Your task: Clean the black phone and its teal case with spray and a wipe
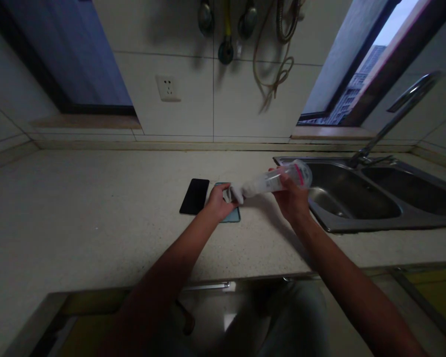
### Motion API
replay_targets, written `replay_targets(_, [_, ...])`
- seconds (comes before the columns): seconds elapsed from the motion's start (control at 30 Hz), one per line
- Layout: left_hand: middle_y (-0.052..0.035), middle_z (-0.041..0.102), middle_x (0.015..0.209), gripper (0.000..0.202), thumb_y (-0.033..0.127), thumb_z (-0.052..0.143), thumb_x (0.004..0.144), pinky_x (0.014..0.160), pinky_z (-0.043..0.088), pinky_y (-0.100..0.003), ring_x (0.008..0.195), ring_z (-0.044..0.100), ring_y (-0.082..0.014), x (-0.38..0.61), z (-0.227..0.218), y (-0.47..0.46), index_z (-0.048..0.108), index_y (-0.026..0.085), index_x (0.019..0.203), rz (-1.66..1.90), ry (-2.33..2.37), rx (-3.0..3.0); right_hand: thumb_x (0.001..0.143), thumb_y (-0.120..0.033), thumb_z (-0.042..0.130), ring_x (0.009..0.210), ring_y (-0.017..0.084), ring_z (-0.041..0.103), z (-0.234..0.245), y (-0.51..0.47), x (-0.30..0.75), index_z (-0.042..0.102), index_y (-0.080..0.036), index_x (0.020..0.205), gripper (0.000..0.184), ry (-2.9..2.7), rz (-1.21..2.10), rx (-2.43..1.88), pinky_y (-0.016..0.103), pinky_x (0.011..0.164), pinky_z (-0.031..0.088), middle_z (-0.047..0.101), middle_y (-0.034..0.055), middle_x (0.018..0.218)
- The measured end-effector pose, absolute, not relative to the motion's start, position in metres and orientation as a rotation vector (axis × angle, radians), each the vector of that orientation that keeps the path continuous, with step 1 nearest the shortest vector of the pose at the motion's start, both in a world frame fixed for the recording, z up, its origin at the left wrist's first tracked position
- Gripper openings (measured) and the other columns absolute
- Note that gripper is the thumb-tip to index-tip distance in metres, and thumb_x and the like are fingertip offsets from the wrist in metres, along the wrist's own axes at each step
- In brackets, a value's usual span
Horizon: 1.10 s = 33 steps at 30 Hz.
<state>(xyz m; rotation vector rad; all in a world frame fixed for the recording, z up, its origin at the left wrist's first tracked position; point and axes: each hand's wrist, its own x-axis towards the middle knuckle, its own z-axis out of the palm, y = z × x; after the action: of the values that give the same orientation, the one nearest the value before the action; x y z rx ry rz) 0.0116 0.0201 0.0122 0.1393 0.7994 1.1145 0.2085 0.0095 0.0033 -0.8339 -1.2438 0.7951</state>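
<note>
My right hand (pixel 292 193) is wrapped round a clear plastic bottle (pixel 269 182) with a pink band near its base. The bottle is held tilted above the counter, its narrow end pointing left and lower than its base. At that end my left hand (pixel 220 199) grips a small grey-white piece (pixel 235 194); I cannot tell whether it is a spray head or a cloth. Beneath the left hand, partly covered, lies a light blue flat case or phone (pixel 233 216). Just left of it is a black-screened phone (pixel 195 197), lying flat.
A double steel sink (pixel 353 225) with a tall faucet (pixel 394 116) is set into the pale counter (pixel 96 218) on the right. Behind stands a tiled wall with a socket (pixel 167 88), pipe fittings (pixel 226 51) and a hanging looped cord (pixel 277 79). A window (pixel 364 69) is at right.
</note>
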Motion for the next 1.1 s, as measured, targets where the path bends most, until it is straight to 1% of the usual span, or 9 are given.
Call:
replay_targets(0.07, [-0.0135, 0.068, 0.083, 0.018, 0.014, 0.047, 0.086, 0.073, 0.061, -0.041, 0.074, 0.070, -0.0238, 0.010, 0.014, 0.020, 0.061, 0.012, 0.097, 1.087, 0.739, 0.112, 0.092, -0.053, 0.060, 0.112, 0.027, 0.070, 0.000, 0.015, 0.215, 0.063, -0.027, 0.106, 0.030, -1.200, 0.882, -0.855, 0.040, 0.089, 0.062, 0.074, 0.0068, 0.116])
replay_targets(0.17, [-0.0211, 0.070, 0.092, 0.023, 0.018, 0.046, 0.085, 0.074, 0.061, -0.046, 0.085, 0.073, -0.0310, 0.007, 0.016, 0.018, 0.061, 0.010, 0.100, 1.018, 0.711, 0.142, 0.086, -0.051, 0.067, 0.109, 0.026, 0.071, -0.002, 0.018, 0.216, 0.063, -0.026, 0.102, 0.030, -1.075, 0.983, -0.818, 0.040, 0.088, 0.062, 0.075, 0.0052, 0.113])
replay_targets(0.3, [-0.0211, 0.071, 0.093, 0.026, 0.015, 0.047, 0.081, 0.077, 0.061, -0.049, 0.086, 0.074, -0.0315, 0.006, 0.015, 0.018, 0.061, 0.010, 0.104, 1.012, 0.721, 0.154, 0.077, -0.045, 0.079, 0.103, 0.025, 0.073, 0.001, 0.013, 0.206, 0.063, -0.026, 0.100, 0.034, -1.002, 0.939, -0.828, 0.041, 0.082, 0.064, 0.076, 0.0037, 0.106])
replay_targets(0.43, [-0.0228, 0.072, 0.093, 0.034, 0.018, 0.045, 0.083, 0.074, 0.061, -0.044, 0.085, 0.074, -0.0308, 0.006, 0.014, 0.020, 0.060, 0.006, 0.111, 1.009, 0.701, 0.170, 0.068, -0.041, 0.087, 0.100, 0.027, 0.073, 0.001, 0.000, 0.193, 0.066, -0.023, 0.104, 0.045, -1.172, 0.694, -0.908, 0.046, 0.090, 0.061, 0.076, 0.0069, 0.106])
replay_targets(0.6, [-0.0173, 0.071, 0.079, 0.027, 0.016, 0.046, 0.082, 0.071, 0.060, -0.042, 0.073, 0.072, -0.0273, 0.010, 0.012, 0.021, 0.064, 0.007, 0.101, 1.059, 0.778, 0.166, 0.078, -0.042, 0.080, 0.100, 0.025, 0.072, -0.003, -0.014, 0.186, 0.067, -0.022, 0.112, 0.042, -1.592, 0.454, -0.954, 0.041, 0.094, 0.058, 0.074, 0.0084, 0.114])
replay_targets(0.7, [-0.0101, 0.066, 0.066, 0.016, 0.015, 0.048, 0.081, 0.066, 0.059, -0.036, 0.058, 0.067, -0.0215, 0.013, 0.007, 0.021, 0.063, 0.012, 0.086, 1.128, 0.780, 0.188, 0.083, -0.041, 0.075, 0.103, 0.024, 0.071, -0.005, -0.016, 0.183, 0.066, -0.023, 0.117, 0.039, -1.730, 0.363, -0.928, 0.038, 0.092, 0.058, 0.073, 0.0081, 0.118])
replay_targets(0.8, [-0.0051, 0.061, 0.058, 0.010, 0.015, 0.052, 0.078, 0.060, 0.057, -0.031, 0.050, 0.061, -0.0172, 0.013, 0.001, 0.022, 0.062, 0.014, 0.079, 1.157, 0.785, 0.210, 0.086, -0.040, 0.071, 0.099, 0.024, 0.073, -0.005, -0.015, 0.180, 0.065, -0.024, 0.121, 0.039, -1.817, 0.368, -0.923, 0.036, 0.088, 0.059, 0.073, 0.0071, 0.118])
replay_targets(0.97, [-0.0050, 0.062, 0.059, 0.014, 0.016, 0.052, 0.082, 0.060, 0.056, -0.029, 0.051, 0.062, -0.0166, 0.010, 0.005, 0.021, 0.064, 0.012, 0.088, 1.112, 0.819, 0.247, 0.087, -0.039, 0.071, 0.096, 0.023, 0.073, -0.008, -0.016, 0.180, 0.064, -0.026, 0.123, 0.039, -1.844, 0.355, -0.940, 0.036, 0.087, 0.059, 0.074, 0.0065, 0.117])
replay_targets(1.1, [-0.0123, 0.070, 0.073, 0.026, 0.020, 0.046, 0.092, 0.071, 0.059, -0.034, 0.065, 0.070, -0.0210, 0.005, 0.021, 0.020, 0.065, 0.007, 0.104, 1.065, 0.851, 0.303, 0.084, -0.043, 0.074, 0.102, 0.024, 0.071, -0.009, -0.014, 0.184, 0.065, -0.025, 0.118, 0.039, -1.700, 0.281, -0.941, 0.037, 0.091, 0.058, 0.073, 0.0065, 0.118])
